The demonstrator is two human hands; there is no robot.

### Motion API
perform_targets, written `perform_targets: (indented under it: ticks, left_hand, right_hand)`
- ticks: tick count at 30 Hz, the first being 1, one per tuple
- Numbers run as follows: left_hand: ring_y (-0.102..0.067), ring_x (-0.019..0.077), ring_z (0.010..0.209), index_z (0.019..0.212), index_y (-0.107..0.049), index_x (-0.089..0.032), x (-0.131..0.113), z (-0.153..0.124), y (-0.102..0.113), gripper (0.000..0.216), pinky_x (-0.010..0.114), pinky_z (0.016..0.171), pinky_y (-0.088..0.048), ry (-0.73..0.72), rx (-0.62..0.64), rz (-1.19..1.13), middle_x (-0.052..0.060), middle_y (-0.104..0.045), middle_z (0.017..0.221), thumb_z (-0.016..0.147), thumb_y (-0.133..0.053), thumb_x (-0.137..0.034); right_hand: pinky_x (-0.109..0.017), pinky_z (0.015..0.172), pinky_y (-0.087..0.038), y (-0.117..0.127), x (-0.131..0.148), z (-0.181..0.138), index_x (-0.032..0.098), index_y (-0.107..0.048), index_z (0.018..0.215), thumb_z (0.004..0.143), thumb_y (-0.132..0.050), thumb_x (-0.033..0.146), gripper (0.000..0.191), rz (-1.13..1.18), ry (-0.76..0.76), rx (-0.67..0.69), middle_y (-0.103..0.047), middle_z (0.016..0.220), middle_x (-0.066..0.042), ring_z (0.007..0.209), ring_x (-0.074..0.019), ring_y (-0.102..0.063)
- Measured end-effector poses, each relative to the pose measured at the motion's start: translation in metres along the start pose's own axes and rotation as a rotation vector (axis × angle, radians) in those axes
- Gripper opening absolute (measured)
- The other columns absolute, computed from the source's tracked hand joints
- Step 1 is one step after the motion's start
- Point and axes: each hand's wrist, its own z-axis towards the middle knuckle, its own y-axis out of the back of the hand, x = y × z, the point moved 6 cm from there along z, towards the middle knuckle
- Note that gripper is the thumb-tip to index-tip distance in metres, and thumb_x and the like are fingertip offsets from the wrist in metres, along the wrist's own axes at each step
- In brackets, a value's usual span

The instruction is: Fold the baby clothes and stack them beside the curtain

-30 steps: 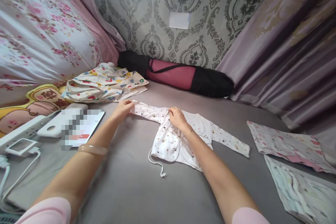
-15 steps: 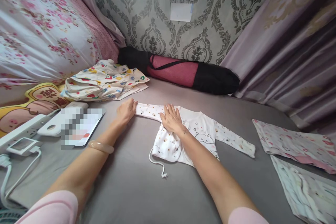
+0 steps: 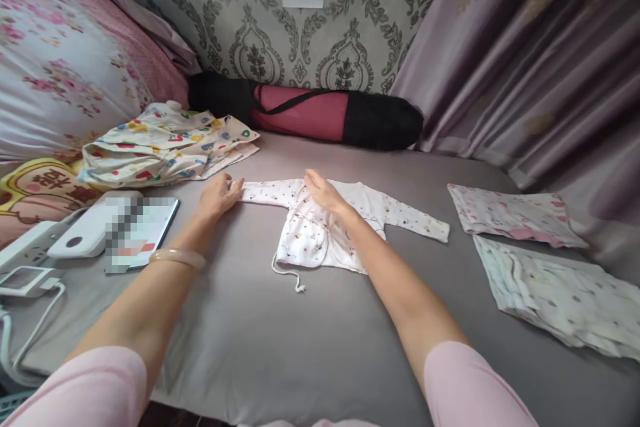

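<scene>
A small white baby top (image 3: 310, 237) with tiny prints lies spread on the grey bed sheet (image 3: 280, 340), both sleeves out and a tie string hanging at its lower left. My left hand (image 3: 219, 193) pinches the cuff of its left sleeve, fingers closed on the cloth. My right hand (image 3: 323, 191) lies flat with fingers stretched on the top's shoulder near the collar. A pale bangle (image 3: 177, 257) sits on my left wrist.
A pile of colourful printed clothes (image 3: 165, 150) lies back left. A phone (image 3: 143, 231) and white devices with cables (image 3: 30, 267) sit at left. Two folded cloths (image 3: 510, 213) (image 3: 560, 297) lie right. A pink and black rolled bag (image 3: 310, 113) rests against the wall; curtains hang right.
The view shifted so everything sits further left and higher. My right hand went from pinching the fabric to lying flat on it. My left hand stays at the sleeve cuff.
</scene>
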Motion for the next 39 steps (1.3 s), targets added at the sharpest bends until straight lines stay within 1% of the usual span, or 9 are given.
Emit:
perform_targets:
  ticks: [4, 6, 8, 12, 14, 18, 25, 32, 39]
  left_hand:
    - [-0.055, 0.0307, 0.109, 0.111, -0.053, -0.011, -0.027, -0.029, 0.02, 0.029, 0.039, 0.091, -0.041, -0.113, -0.065, -0.087, 0.01, -0.062, 0.102, 0.088, -0.056, -0.027]
    - [-0.055, 0.028, 0.108, 0.106, -0.057, -0.013, -0.056, -0.054, 0.024, 0.023, 0.039, 0.094, -0.04, -0.205, -0.069, -0.121, 0.011, -0.062, 0.106, 0.088, -0.052, -0.024]
    - [-0.059, 0.0223, 0.094, 0.094, -0.062, -0.016, -0.093, -0.084, 0.017, 0.018, 0.033, 0.086, -0.043, -0.32, 0.042, -0.161, 0.006, -0.066, 0.095, 0.089, -0.049, -0.028]
    - [-0.061, 0.0171, 0.074, 0.084, -0.065, -0.021, -0.164, -0.15, -0.022, 0.015, 0.026, 0.068, -0.045, -0.582, 0.446, -0.235, 0.001, -0.068, 0.081, 0.084, -0.052, -0.03]
    - [-0.062, 0.0204, 0.078, 0.085, -0.062, -0.021, -0.177, -0.169, -0.038, 0.011, 0.028, 0.067, -0.044, -0.595, 0.505, -0.154, 0.004, -0.068, 0.085, 0.079, -0.053, -0.024]
    - [-0.06, 0.0258, 0.092, 0.092, -0.054, -0.019, -0.173, -0.178, -0.048, 0.019, 0.033, 0.074, -0.047, -0.57, 0.433, -0.021, 0.01, -0.062, 0.1, 0.075, -0.059, -0.026]
    - [-0.058, 0.0246, 0.093, 0.093, -0.05, -0.02, -0.165, -0.179, -0.046, 0.021, 0.035, 0.078, -0.047, -0.533, 0.413, -0.045, 0.008, -0.056, 0.099, 0.08, -0.059, -0.035]
    - [-0.057, 0.0231, 0.086, 0.086, -0.057, -0.019, -0.169, -0.183, -0.047, 0.01, 0.033, 0.073, -0.043, -0.506, 0.295, 0.049, 0.008, -0.058, 0.09, 0.083, -0.048, -0.018]
    - [-0.055, 0.017, 0.074, 0.08, -0.06, -0.02, -0.166, -0.174, -0.038, 0.01, 0.029, 0.066, -0.038, -0.452, 0.201, -0.257, 0.003, -0.061, 0.081, 0.081, -0.05, -0.02]
  right_hand:
    - [-0.027, 0.088, -0.049, 0.049, -0.02, -0.049, 0.015, -0.067, 0.11, 0.096, -0.042, 0.028, 0.031, 0.028, -0.048, -0.103, -0.072, 0.111, -0.009, 0.102, -0.0193, -0.067]
    - [-0.026, 0.072, -0.049, 0.055, -0.029, -0.075, 0.017, -0.067, 0.091, 0.093, -0.043, 0.027, 0.026, -0.014, -0.106, -0.011, -0.073, 0.088, -0.005, 0.079, -0.018, -0.069]
    - [-0.024, 0.063, -0.045, 0.05, -0.031, -0.097, 0.018, -0.064, 0.082, 0.091, -0.044, 0.026, 0.023, -0.051, -0.133, 0.093, -0.07, 0.076, -0.002, 0.067, -0.0158, -0.065]
    - [-0.024, 0.066, -0.042, 0.03, -0.019, -0.125, 0.021, -0.061, 0.086, 0.087, -0.052, 0.028, 0.012, -0.164, -0.121, 0.189, -0.07, 0.085, -0.003, 0.078, -0.0174, -0.064]
    - [-0.026, 0.071, -0.043, 0.02, -0.013, -0.133, 0.021, -0.06, 0.097, 0.084, -0.056, 0.029, 0.015, -0.235, -0.12, 0.222, -0.069, 0.1, -0.006, 0.088, -0.0205, -0.064]
    - [-0.032, 0.083, -0.045, 0.009, -0.003, -0.145, 0.017, -0.054, 0.112, 0.084, -0.055, 0.027, 0.029, -0.358, -0.083, 0.231, -0.063, 0.119, -0.014, 0.105, -0.0267, -0.062]
    - [-0.033, 0.077, -0.047, 0.009, -0.005, -0.141, 0.012, -0.058, 0.108, 0.082, -0.049, 0.013, 0.027, -0.434, -0.142, 0.123, -0.066, 0.11, -0.017, 0.097, -0.0279, -0.066]
    - [-0.021, 0.053, -0.044, 0.031, -0.038, -0.127, 0.018, -0.063, 0.084, 0.084, -0.054, 0.014, 0.01, 0.282, -0.315, 0.172, -0.062, 0.062, 0.003, 0.051, -0.0112, -0.059]
    - [-0.016, 0.046, -0.045, 0.051, -0.037, -0.123, 0.015, -0.067, 0.095, 0.087, -0.062, 0.016, 0.009, 0.937, -0.43, 0.059, -0.06, 0.066, 0.005, 0.046, -0.0047, -0.051]
